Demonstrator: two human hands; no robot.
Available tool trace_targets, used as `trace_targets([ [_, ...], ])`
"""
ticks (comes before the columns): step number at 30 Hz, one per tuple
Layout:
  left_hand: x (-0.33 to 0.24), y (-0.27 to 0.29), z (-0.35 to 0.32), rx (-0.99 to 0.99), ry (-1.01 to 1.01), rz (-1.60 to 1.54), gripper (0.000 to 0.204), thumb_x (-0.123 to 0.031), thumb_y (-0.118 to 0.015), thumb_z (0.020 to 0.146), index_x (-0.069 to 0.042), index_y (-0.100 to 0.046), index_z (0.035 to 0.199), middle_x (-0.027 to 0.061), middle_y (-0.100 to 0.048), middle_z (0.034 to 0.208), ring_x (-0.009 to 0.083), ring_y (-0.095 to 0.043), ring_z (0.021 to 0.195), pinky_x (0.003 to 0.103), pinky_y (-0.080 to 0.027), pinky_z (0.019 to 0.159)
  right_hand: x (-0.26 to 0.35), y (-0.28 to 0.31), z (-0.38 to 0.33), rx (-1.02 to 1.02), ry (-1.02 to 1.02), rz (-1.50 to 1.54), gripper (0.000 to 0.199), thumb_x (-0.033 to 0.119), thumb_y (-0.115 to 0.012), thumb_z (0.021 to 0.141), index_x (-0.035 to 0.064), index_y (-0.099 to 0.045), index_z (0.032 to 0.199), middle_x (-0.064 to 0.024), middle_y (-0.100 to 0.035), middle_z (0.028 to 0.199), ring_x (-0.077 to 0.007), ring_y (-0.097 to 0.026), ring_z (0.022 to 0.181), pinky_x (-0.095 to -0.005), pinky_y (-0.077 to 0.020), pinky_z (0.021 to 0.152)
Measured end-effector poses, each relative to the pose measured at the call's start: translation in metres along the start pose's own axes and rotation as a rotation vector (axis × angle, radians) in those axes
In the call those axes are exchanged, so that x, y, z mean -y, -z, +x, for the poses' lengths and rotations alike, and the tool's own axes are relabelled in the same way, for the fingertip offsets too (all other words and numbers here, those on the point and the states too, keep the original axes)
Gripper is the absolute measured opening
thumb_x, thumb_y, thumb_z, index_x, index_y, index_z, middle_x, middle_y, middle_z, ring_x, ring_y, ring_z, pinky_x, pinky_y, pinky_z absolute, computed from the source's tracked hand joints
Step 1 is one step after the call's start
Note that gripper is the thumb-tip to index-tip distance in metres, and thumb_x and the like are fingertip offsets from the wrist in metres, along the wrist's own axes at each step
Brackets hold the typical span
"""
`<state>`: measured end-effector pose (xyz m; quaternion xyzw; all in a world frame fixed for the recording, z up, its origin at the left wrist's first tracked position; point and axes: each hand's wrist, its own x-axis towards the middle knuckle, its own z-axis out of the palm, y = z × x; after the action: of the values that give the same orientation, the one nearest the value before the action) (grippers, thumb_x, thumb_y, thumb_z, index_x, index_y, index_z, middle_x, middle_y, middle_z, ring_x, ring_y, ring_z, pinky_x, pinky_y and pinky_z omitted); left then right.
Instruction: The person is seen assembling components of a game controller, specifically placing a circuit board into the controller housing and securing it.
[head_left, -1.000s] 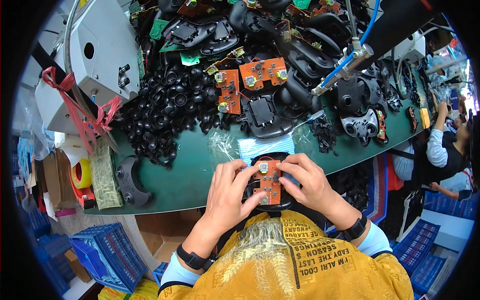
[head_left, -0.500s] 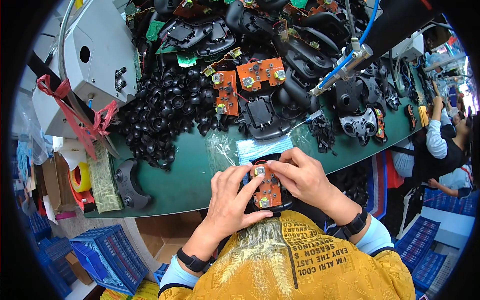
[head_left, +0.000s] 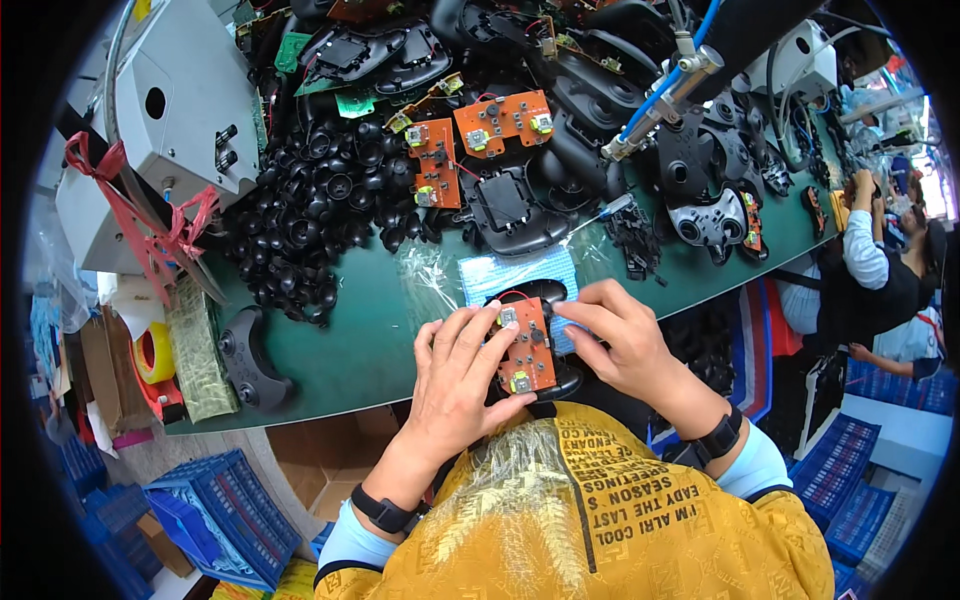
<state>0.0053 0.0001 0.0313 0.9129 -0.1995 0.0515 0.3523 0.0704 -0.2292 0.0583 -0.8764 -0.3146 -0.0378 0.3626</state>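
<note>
Orange circuit board (head_left: 529,352) with 2 square metallic parts (head_left: 519,382), in the left hand's (head_left: 455,372) grip, right hand's (head_left: 622,335) hold unclear.

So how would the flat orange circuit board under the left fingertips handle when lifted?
That board looks stiff, its edges straight; seems light, being a flat sheet; and it may be fragile, with small components exposed and a thin red wire at its top.
</note>
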Motion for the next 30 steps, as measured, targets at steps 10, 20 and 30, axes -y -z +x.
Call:
trace_targets([
  [10, -0.005, -0.008, 0.003, -0.047, 0.038, -0.021, 0.083, -0.027, -0.09, 0.064, -0.008, -0.051, 0.136, 0.0157, -0.046, 0.145, 0.0352, -0.042, 0.136, 0.055, -0.029, 0.109, 0.009, 0.003, -0.04, 0.07, -0.043, -0.028, 0.03, 0.003, -0.074, 0.078, 0.0031, -0.068, 0.108, -0.0097, -0.059, 0.094, -0.0236, -0.064, 0.074, -0.0344, -0.0532, 0.063],
  [20, -0.007, -0.01, 0.0, -0.019, 0.086, -0.059, 0.085, -0.024, -0.09, 0.066, -0.009, -0.048, 0.138, 0.0159, -0.041, 0.149, 0.0364, -0.038, 0.142, 0.058, -0.026, 0.114, 0.011, -0.001, -0.045, 0.098, -0.039, 0.014, 0.028, 0.005, -0.074, 0.08, 0.0002, -0.067, 0.106, -0.0104, -0.059, 0.095, -0.0257, -0.064, 0.078, -0.0355, -0.0532, 0.065],
  [30, -0.009, -0.011, 0.001, -0.019, 0.1, -0.059, 0.086, -0.022, -0.09, 0.066, -0.008, -0.047, 0.138, 0.0159, -0.041, 0.149, 0.036, -0.038, 0.142, 0.059, -0.027, 0.114, 0.015, -0.001, -0.045, 0.115, 0.061, -0.097, 0.033, 0.004, -0.075, 0.075, 0.0001, -0.065, 0.106, -0.0104, -0.059, 0.095, -0.0273, -0.061, 0.085, -0.0362, -0.0526, 0.069],
])
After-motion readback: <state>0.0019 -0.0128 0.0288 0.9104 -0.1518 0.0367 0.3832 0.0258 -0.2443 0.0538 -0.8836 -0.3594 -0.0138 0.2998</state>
